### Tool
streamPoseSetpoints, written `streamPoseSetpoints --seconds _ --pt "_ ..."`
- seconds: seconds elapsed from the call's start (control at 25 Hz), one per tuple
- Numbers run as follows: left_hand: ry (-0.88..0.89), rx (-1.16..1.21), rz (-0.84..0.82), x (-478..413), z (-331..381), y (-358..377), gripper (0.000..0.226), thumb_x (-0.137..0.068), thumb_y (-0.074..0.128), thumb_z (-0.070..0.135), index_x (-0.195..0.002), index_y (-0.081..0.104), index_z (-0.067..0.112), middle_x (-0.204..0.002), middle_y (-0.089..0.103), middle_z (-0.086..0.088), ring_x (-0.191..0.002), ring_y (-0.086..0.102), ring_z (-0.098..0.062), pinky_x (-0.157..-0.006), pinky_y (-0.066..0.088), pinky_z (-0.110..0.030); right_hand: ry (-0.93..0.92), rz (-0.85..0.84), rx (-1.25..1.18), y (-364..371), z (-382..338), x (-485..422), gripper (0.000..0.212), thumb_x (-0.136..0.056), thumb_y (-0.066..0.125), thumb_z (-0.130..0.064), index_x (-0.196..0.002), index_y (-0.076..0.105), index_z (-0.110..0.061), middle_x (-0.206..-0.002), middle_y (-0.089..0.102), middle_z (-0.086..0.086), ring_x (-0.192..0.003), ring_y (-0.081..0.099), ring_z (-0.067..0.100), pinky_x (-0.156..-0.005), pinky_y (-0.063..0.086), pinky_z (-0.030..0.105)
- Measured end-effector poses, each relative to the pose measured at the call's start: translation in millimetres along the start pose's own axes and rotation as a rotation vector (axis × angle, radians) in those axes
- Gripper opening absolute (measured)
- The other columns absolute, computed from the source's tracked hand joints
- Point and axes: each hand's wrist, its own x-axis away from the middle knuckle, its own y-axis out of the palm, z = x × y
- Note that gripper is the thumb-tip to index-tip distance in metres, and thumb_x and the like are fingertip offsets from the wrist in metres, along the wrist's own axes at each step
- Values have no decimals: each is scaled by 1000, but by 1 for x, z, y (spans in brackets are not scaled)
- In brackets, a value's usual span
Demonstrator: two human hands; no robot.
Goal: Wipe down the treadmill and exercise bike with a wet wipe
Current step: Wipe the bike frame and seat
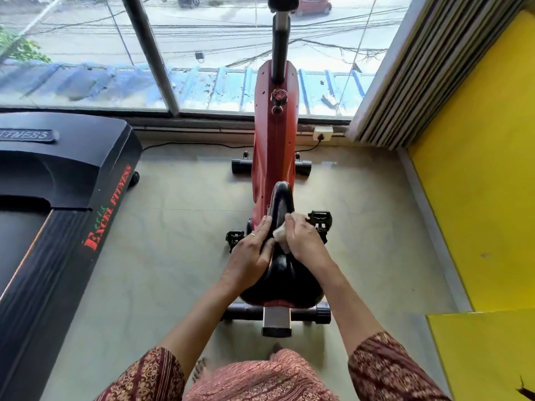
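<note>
- Where the head view looks down over both forearms, the right hand [305,241] is curled around a crumpled white wet wipe [278,234]. It presses the wipe onto the top of the black saddle [282,276] of the exercise bike [273,134].
- The wipe shows just left of that hand's fingers, bunched between them and the narrow front part of the saddle.
- The left hand [249,256] lies just across the wipe from the right hand. Its fingers are straight and flat along the saddle's left flank, with the thumb resting on top. It grasps nothing, and a ring shows on one finger.
- The saddle's wide rear sits nearer the person than both hands, between the two wrists.
- Ahead of the hands, the bike's red body rises toward the window [86,53].
- The right pedal [320,222] sits just right of the right hand, and the left pedal [235,238] just left of the left hand's fingers.
- Well off to the left of the left hand stands the black treadmill [58,183], lettered "EXCEL FITNESS" in red; neither hand touches it.
- Well apart to the right of the right hand is a yellow wall [477,169].
</note>
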Motion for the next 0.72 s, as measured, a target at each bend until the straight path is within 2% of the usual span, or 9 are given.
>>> streamPoseSetpoints --seconds 0.16,0.24,0.32,0.44,0.48,0.52,0.56,0.64,0.72 --pt "23 19 -59 3 -5 -4 52 -99 46 15 -148 29 11 -153 30 -7 -140 31 -19 -111 23 -24 27 93 302 7 14 48 38 -103 24 -34 -115 51 -11 -113 58 10 -108 56 32 -86 41 39" --pt "38 44 -97 10 -10 -6 51 -99 46 16 -148 30 13 -154 28 -3 -143 25 -16 -112 18 -20 135 209 395 12 7 60 37 -104 23 -30 -112 51 -7 -108 60 11 -102 59 31 -82 42 38" --pt "75 69 -166 19 -20 -16 50 -98 47 15 -146 34 14 -154 28 0 -144 23 -15 -115 18 -25 298 347 452 21 -10 75 37 -104 26 -24 -121 47 0 -117 60 15 -108 58 29 -89 43 35" --pt "99 205 -248 32 -36 -38 45 -96 51 10 -141 45 14 -143 46 -10 -134 41 -23 -111 32 -30 416 393 619 47 -37 97 61 -98 50 -23 -142 24 10 -142 41 23 -131 42 29 -108 35 32" --pt "83 268 -260 35 -41 -49 42 -96 52 9 -137 49 16 -134 56 -14 -126 50 -25 -104 37 -28 404 412 647 58 -49 103 66 -95 56 -21 -142 23 11 -144 38 25 -133 40 29 -109 36 31" --pt "48 343 -272 37 -44 -58 40 -96 52 8 -134 51 16 -126 61 -14 -118 56 -24 -98 42 -26 354 435 644 69 -61 106 59 -93 58 -15 -139 30 10 -142 40 25 -131 43 29 -105 40 31" --pt "-2 418 -288 38 -47 -69 37 -96 52 8 -133 53 11 -123 62 -14 -114 58 -22 -94 45 -23 281 439 601 76 -75 108 45 -93 57 -9 -133 41 6 -136 47 22 -125 50 28 -98 45 29" --pt "-87 543 -311 38 -58 -94 32 -98 50 11 -128 56 5 -121 63 -15 -108 60 -23 -86 47 -22 185 433 310 86 -110 110 21 -96 51 -7 -116 56 -2 -110 62 10 -98 65 19 -77 49 18" --pt "-141 691 -292 34 -64 -122 29 -100 45 18 -122 57 5 -115 63 -13 -106 59 -25 -82 47 -24 162 431 -63 89 -141 102 20 -100 47 -13 -110 62 -6 -88 64 3 -69 61 5 -58 43 4"
